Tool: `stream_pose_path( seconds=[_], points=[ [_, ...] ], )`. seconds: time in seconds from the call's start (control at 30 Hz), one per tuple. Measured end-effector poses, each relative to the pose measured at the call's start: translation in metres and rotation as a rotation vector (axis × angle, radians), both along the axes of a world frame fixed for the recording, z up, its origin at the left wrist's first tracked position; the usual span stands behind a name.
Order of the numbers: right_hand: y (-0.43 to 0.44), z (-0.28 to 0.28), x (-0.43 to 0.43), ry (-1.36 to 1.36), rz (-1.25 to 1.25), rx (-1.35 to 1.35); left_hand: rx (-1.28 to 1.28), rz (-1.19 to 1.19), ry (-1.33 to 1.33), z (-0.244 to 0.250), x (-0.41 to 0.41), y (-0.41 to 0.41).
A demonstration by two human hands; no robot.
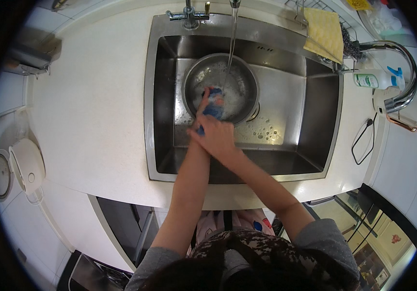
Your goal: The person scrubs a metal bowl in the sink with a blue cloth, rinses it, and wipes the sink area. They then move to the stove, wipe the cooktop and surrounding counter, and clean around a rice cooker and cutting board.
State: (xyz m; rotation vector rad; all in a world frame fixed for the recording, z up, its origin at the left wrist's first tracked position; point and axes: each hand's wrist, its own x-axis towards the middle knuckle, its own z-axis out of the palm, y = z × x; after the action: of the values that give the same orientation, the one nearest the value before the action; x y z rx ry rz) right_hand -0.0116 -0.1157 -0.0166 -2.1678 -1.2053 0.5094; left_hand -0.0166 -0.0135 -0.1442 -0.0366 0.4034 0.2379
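Note:
A round metal pan or basin [244, 87] with sudsy water rests in the stainless steel sink [284, 91], and water runs into it from the tap spout [234, 3] above. My left hand [204, 103] reaches over the near left part of the basin, against a wet blue cloth [214, 109] with orange parts; the motion blurs its grip. Crossing over my left wrist, my right hand [217, 132] has its fingers on a piece of the blue cloth just outside the basin's near rim. Whether the cloth is one piece cannot be told.
A tap handle unit [191, 18] stands at the sink's back left. Right of the sink are a yellow cloth [324, 34] on a wire rack, a curved chrome spout [410, 69], a spray bottle [375, 79] and a black cable [361, 143]. A white appliance [28, 165] is far left.

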Motion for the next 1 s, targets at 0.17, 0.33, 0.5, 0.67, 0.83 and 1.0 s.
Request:
stream_pose_path(
  seconds=[0.17, 0.33, 0.5, 0.67, 0.83, 1.0],
  points=[
    [0.042, -0.030, 0.083, -0.221, -0.078, -0.152, 0.087, 0.077, 0.578, 0.034, 0.013, -0.014],
    [0.041, -0.069, 0.113, -0.281, -0.310, 0.076, 0.358, 0.253, 0.822, 0.068, 0.015, 0.004],
    [0.024, -0.078, 0.108, -0.396, 0.511, -0.350, 0.619, 0.064, 0.927, 0.072, 0.012, 0.002],
    [0.027, -0.080, 0.107, -0.066, -0.200, -0.171, 0.431, 0.096, 0.852, 0.058, 0.012, -0.002],
    [0.001, -0.043, 0.032, 0.163, -0.047, -0.192, -0.408, -0.043, 0.261, -0.002, -0.002, 0.003],
    [0.003, 0.011, 0.005, 0.000, 0.036, -0.079, -0.412, 0.066, -0.272, -0.044, -0.001, -0.010]
  ],
)
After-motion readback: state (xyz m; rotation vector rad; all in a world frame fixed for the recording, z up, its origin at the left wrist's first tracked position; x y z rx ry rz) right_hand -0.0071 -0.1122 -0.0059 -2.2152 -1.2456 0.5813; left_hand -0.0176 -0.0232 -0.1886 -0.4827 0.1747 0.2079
